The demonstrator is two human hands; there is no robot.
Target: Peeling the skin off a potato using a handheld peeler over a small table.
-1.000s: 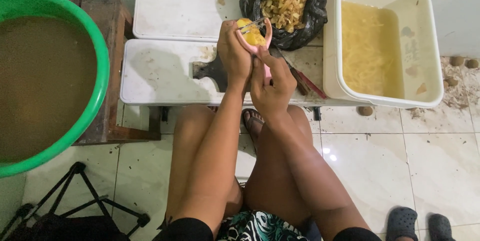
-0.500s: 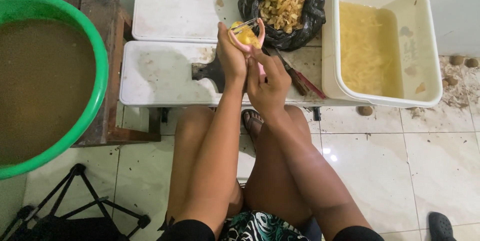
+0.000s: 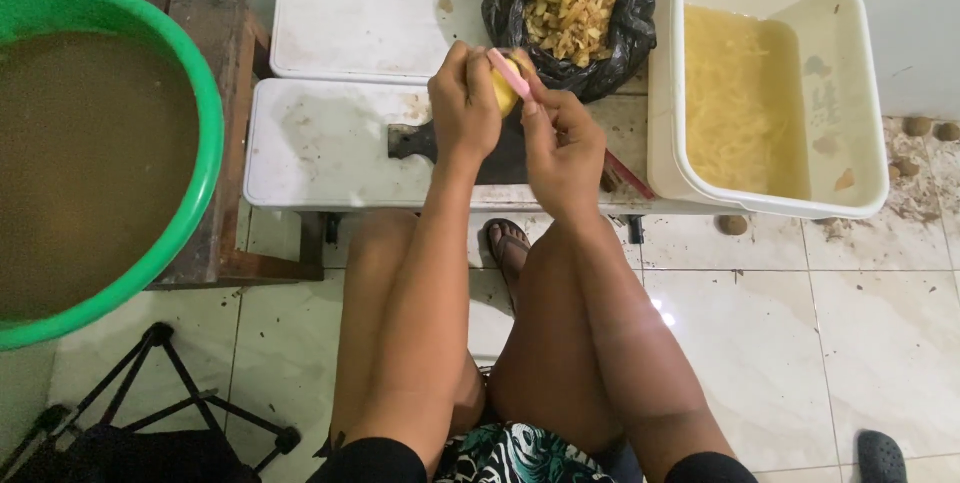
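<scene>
Lowered slightly since the earlier frame, both hands now sit just in front of the black plastic bag of yellow peelings (image 3: 600, 38). Left hand (image 3: 465, 103): fingers clamped around a small peeled yellow potato (image 3: 503, 91), held above the low white tabletop (image 3: 320, 143). Right hand (image 3: 565, 148): fingers closed on a pink-handled peeler (image 3: 508, 73) laid against the potato. White rectangular plastic tub of yellow strips in water (image 3: 865, 143) at right; green round basin of brown water (image 3: 205, 143) at left.
</scene>
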